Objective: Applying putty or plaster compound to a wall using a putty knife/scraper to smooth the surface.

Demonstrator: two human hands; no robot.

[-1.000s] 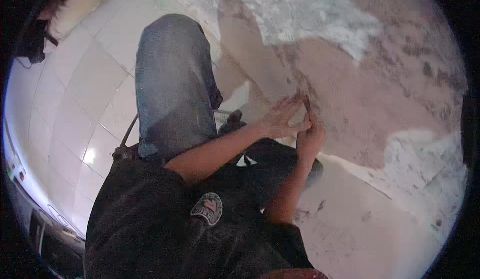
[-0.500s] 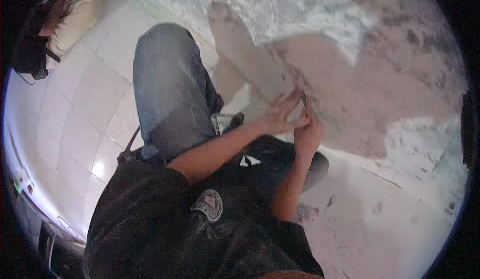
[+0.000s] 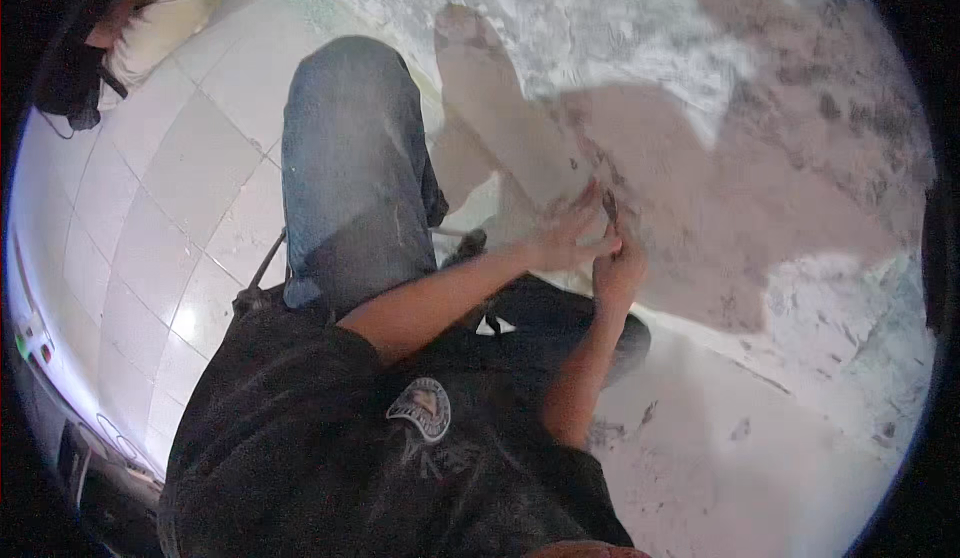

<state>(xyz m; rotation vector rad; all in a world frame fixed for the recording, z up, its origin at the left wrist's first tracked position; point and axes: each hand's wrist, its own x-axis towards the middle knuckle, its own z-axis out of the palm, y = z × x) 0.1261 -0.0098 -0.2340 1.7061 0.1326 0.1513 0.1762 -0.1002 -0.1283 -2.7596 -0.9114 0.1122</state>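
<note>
My right hand (image 3: 618,270) is closed around a small, thin, dark tool (image 3: 611,208) whose tip points at the patchy wall surface (image 3: 660,198). Its exact kind is too blurred to tell. Just left of it, my left hand (image 3: 562,242) has its fingers stretched apart toward the wall, and its thumb reaches close to my right hand's fingers. Nothing shows held in the left hand. A small dark spot (image 3: 573,164) marks the wall above the fingertips. Shadows of my arms and body fall across this surface.
My bent knee in blue jeans (image 3: 355,148) rises left of my hands. Beyond it spreads a pale tiled floor (image 3: 190,188). At the far left are a cream rounded thing (image 3: 165,23) and a black item (image 3: 70,83). Between my legs lies a dark-ended object (image 3: 468,246), partly hidden.
The view has shifted slightly, so the knee and floor sit a little further right. Both hands keep nearly the same pose, with the tool still in my right hand.
</note>
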